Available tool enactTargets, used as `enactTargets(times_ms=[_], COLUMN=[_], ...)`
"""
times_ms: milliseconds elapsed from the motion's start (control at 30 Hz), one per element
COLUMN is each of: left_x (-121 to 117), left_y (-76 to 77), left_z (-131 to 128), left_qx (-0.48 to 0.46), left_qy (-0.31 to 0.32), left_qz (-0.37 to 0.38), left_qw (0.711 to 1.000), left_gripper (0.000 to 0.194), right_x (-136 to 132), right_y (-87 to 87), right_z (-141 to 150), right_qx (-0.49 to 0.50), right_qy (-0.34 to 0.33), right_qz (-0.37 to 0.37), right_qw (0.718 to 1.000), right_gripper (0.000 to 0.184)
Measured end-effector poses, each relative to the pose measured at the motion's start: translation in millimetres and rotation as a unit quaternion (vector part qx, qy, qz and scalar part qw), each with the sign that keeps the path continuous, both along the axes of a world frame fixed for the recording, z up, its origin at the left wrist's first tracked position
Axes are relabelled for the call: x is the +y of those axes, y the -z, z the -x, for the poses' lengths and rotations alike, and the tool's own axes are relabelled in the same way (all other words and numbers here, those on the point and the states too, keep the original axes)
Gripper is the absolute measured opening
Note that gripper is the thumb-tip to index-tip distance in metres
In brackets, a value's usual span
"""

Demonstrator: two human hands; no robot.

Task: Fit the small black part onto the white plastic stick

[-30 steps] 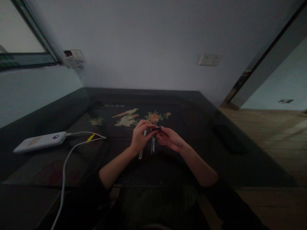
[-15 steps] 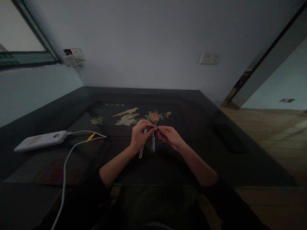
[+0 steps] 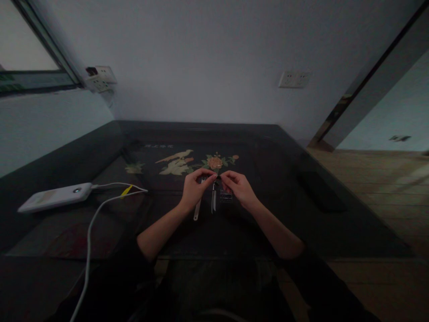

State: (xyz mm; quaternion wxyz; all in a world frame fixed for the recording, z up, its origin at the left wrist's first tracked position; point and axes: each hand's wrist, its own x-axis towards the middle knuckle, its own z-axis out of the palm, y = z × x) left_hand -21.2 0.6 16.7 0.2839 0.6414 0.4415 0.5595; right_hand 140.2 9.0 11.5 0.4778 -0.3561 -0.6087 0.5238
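Our bare forearms (image 3: 164,228) reach over the desk's near edge (image 3: 241,256), left hand (image 3: 194,188) and right hand (image 3: 242,189) pinched, fingertips (image 3: 213,177) nearly meeting.

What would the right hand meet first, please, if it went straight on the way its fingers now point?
Most likely the small dark item between the hands, then the fingertips of the left hand; the right hand may be touching it, as depth is unclear.

The tabletop (image 3: 335,237) looks glossy; the white device (image 3: 55,197), smooth plastic; the blade-like tool (image 3: 214,202), shiny metal.
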Motion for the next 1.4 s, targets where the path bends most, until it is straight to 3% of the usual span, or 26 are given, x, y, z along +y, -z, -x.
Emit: enactTargets(times_ms=[100, 200, 367, 700, 933, 1200, 1300, 1400], left_x=[-0.5, 0.4, 1.9, 2.5, 0.9, -0.3, 3.6, 11.4], left_y=[-0.4, 0.9, 2.3, 5.2, 6.9, 1.4, 0.6, 2.1], left_z=[0.0, -1.9, -6.8, -6.7, -4.5, -0.1, 2.9, 7.6], left_qx=[-0.021, -0.089, -0.243, -0.296, -0.24, -0.067, -0.068, -0.106], left_qy=[0.019, 0.083, 0.192, 0.244, 0.256, 0.213, 0.19, 0.173], left_qz=[0.012, 0.05, 0.131, 0.2, 0.177, 0.088, 0.067, 0.062], left_qw=[1.0, 0.991, 0.942, 0.901, 0.919, 0.971, 0.977, 0.977], left_gripper=[0.019, 0.026, 0.036, 0.035, 0.043, 0.046, 0.041, 0.038], right_x=[-0.1, 0.5, -0.2, -2.2, -3.0, -2.2, -0.6, 2.1], right_y=[-0.8, -1.9, -5.6, -7.3, -5.8, -0.9, 0.5, 0.5], right_z=[-0.6, -2.0, -3.9, -3.2, -1.9, 1.4, 0.7, 0.3], right_qx=[-0.013, -0.015, 0.0, 0.023, 0.072, 0.095, 0.063, -0.051], right_qy=[0.015, 0.035, 0.035, 0.034, 0.009, 0.001, 0.007, 0.048], right_qz=[-0.019, -0.025, -0.034, -0.03, 0.013, 0.049, 0.039, -0.037], right_qw=[1.0, 0.999, 0.999, 0.999, 0.997, 0.994, 0.997, 0.997], right_gripper=[0.032, 0.033, 0.034, 0.032, 0.033, 0.037, 0.04, 0.044])
